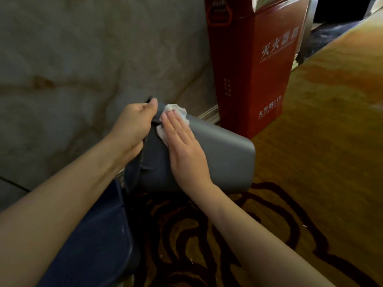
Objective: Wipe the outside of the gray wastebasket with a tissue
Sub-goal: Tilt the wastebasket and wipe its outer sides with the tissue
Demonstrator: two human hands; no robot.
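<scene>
Pressing crumpled white tissue (165,121) flat-palmed, right hand (184,146), onto tipped gray plastic wastebasket (223,154) | left hand (132,125) at 9 o'clock, grip clamping rim

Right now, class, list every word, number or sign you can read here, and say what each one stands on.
"灭火器箱": large white characters on the side of the red box.
"119": end of a white line low on that box; the characters before it are blurred.
Smaller lines under both, the vertical column and the top emblem: unreadable.
Gray wastebasket, tissue: none.
</scene>
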